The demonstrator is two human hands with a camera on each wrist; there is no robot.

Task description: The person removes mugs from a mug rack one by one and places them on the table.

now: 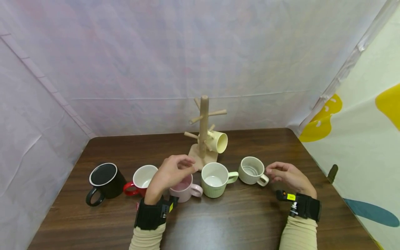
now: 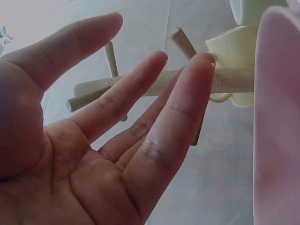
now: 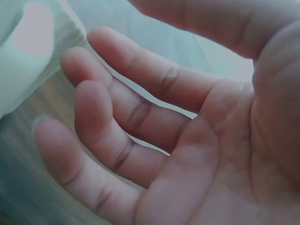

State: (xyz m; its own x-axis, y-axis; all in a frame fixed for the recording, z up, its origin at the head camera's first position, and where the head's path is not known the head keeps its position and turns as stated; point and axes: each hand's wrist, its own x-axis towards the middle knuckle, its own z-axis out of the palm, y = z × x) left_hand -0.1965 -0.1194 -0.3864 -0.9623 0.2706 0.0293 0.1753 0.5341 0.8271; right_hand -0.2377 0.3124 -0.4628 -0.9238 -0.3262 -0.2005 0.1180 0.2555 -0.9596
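Note:
My left hand point(image 1: 172, 173) hovers over the pink mug point(image 1: 184, 191), fingers spread and loosely bent, holding nothing. In the left wrist view its palm and fingers point(image 2: 159, 140) stand apart from the pink mug's wall point(image 2: 279, 122). Beside the handle of the small cream ribbed cup point(image 1: 251, 170) is my right hand point(image 1: 289, 175), its relaxed fingers holding nothing. Between them stands a pale green ribbed mug point(image 1: 215, 185), handle to the right. Behind, a wooden mug tree point(image 1: 204, 128) carries a light yellow mug point(image 1: 218, 141) on a lower peg, its mouth facing right.
A red mug point(image 1: 145, 177) with a white inside stands left of the pink one, partly hidden by my left hand. Farther left is a black mug point(image 1: 109, 184). Pale cloth point(image 1: 187, 62) hangs behind the brown wooden table point(image 1: 225, 222).

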